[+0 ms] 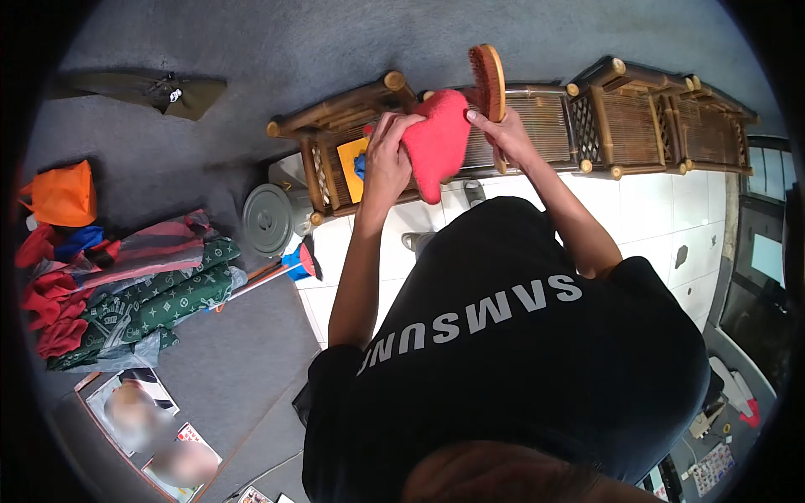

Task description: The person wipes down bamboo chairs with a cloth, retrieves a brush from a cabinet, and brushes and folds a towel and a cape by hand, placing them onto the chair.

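At upper centre of frame, red fuzzy cloth piece (pixel 442 138) and wooden brush (pixel 501 80) in two hands.
Left hand (pixel 389 157) pinches cloth's left edge, fingers over it, bulk lying right of grip; right hand (pixel 510 139) wraps brush handle, bristled head above grip, thumb at cloth's right edge, contact unclear; bamboo bench (pixel 549 130) behind, below hands.

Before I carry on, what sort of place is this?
Probably a living area in a home: bamboo seating, a white tiled floor and a green patterned cloth suggest it.
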The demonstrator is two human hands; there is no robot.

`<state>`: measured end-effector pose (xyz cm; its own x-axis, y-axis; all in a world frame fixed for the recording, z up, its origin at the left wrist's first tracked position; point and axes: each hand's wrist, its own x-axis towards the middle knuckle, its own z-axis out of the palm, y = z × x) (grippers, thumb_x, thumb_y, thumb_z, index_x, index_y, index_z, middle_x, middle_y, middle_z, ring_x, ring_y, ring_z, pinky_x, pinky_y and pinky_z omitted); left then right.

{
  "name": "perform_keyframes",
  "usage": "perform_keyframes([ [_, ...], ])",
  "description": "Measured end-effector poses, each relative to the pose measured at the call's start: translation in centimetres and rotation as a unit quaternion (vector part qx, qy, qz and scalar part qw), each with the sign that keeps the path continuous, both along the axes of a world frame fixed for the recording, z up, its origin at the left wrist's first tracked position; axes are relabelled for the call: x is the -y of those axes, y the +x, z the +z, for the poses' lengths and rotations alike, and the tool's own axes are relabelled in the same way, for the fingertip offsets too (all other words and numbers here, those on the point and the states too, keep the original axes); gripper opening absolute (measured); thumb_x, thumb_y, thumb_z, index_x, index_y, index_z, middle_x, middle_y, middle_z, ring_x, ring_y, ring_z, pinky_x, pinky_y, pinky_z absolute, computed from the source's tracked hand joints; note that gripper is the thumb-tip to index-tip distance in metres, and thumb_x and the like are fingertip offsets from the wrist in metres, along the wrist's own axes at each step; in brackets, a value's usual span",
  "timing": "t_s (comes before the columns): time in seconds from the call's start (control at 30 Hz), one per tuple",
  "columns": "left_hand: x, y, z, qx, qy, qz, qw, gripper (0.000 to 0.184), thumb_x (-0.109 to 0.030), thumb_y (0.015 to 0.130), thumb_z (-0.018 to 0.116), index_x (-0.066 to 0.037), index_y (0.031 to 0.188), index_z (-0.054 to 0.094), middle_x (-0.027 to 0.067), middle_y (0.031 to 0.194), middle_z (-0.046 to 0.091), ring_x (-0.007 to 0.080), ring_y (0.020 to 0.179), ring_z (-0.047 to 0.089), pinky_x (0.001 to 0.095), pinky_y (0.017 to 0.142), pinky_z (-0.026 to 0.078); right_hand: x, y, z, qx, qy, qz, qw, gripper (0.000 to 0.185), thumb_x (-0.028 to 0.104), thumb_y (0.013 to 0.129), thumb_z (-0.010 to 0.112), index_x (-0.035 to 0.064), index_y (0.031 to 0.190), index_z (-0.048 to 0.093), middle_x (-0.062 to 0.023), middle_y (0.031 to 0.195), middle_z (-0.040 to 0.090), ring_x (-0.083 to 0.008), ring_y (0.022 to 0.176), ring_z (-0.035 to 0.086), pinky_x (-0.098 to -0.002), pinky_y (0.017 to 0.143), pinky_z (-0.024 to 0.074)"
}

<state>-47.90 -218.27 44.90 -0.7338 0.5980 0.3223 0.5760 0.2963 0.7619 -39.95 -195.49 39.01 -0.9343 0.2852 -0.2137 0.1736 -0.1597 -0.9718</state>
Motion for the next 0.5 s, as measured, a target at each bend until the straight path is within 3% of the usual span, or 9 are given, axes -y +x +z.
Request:
perform_keyframes([
  [0.07, 0.2, 0.2, 2.1, -0.028, 0.011, -0.004, 1.000, 0.029, 0.005, 0.084, 0.060, -0.003, 0.111, 0.063, 0.0155, 0.104, 0.065, 0.0363, 0.098, 0.064, 0.0407, 0.085, 0.051, -0.1, -0.7, -1.5, -0.028, -0.108, 0.053, 0.992, 0.044, 0.030, 0.088, 0.078, 0.0011, 0.117, 0.063, -0.0012, 0.094, 0.066, -0.0098, 0.069, 0.058, -0.0262, 0.059, 0.0481],
  [0.13, 0.8, 0.4, 3.1, -0.051, 0.024, 0.008, 0.998, 0.026, 0.005, 0.085, 0.059, -0.002, 0.110, 0.063, 0.0155, 0.103, 0.068, 0.0354, 0.095, 0.067, 0.0386, 0.083, 0.052, -1.1, -0.9, -0.9, 0.044, -0.115, 0.123, 0.985, 0.051, 0.033, 0.085, 0.081, 0.0011, 0.119, 0.061, -0.0016, 0.089, 0.063, -0.0098, 0.077, 0.057, -0.0274, 0.068, 0.0485],
  [0.17, 1.2, 0.8, 3.4, -0.002, 0.017, 0.051, 0.999, 0.024, 0.004, 0.087, 0.061, -0.002, 0.109, 0.062, 0.0155, 0.105, 0.070, 0.0283, 0.092, 0.070, 0.0346, 0.081, 0.053, -0.9, -1.0, 0.2, 0.050, -0.105, 0.128, 0.985, 0.051, 0.033, 0.084, 0.082, 0.0007, 0.118, 0.062, -0.0011, 0.087, 0.062, -0.0100, 0.078, 0.057, -0.0283, 0.070, 0.0485],
  [0.27, 3.1, 0.5, 2.0, 0.127, 0.027, 0.121, 0.984, 0.022, 0.003, 0.087, 0.064, -0.003, 0.109, 0.062, 0.0141, 0.106, 0.071, 0.0200, 0.090, 0.070, 0.0319, 0.079, 0.053, 0.4, -1.4, 2.3, -0.026, -0.027, 0.088, 0.995, 0.049, 0.035, 0.082, 0.084, 0.0007, 0.110, 0.064, 0.0012, 0.080, 0.058, -0.0103, 0.073, 0.056, -0.0296, 0.068, 0.0482],
  [0.3, 3.4, 0.6, 1.5, 0.160, 0.060, 0.115, 0.978, 0.022, 0.001, 0.089, 0.064, -0.003, 0.110, 0.061, 0.0123, 0.106, 0.071, 0.0187, 0.091, 0.069, 0.0312, 0.081, 0.053, 0.7, -1.6, 2.7, -0.066, 0.006, 0.063, 0.996, 0.047, 0.035, 0.081, 0.084, 0.0009, 0.107, 0.065, 0.0022, 0.078, 0.057, -0.0104, 0.071, 0.055, -0.0299, 0.066, 0.0480],
  [0.4, 3.5, 1.1, 0.9, 0.261, 0.161, 0.092, 0.947, 0.020, -0.004, 0.093, 0.064, -0.003, 0.113, 0.059, 0.0066, 0.106, 0.070, 0.0147, 0.094, 0.066, 0.0289, 0.085, 0.051, -0.3, -2.0, 2.9, -0.024, 0.069, 0.081, 0.994, 0.041, 0.036, 0.081, 0.084, 0.0017, 0.097, 0.066, 0.0024, 0.077, 0.056, -0.0113, 0.072, 0.055, -0.0311, 0.069, 0.0488],
  [0.5, 3.2, 1.7, 1.5, 0.338, 0.189, 0.109, 0.916, 0.019, -0.007, 0.096, 0.063, -0.003, 0.115, 0.058, 0.0049, 0.110, 0.067, 0.0127, 0.098, 0.063, 0.0284, 0.091, 0.049, -0.1, -2.8, 2.3, -0.055, 0.054, 0.055, 0.995, 0.037, 0.036, 0.082, 0.084, 0.0036, 0.089, 0.066, 0.0029, 0.076, 0.056, -0.0089, 0.066, 0.053, -0.0281, 0.060, 0.0458],
])
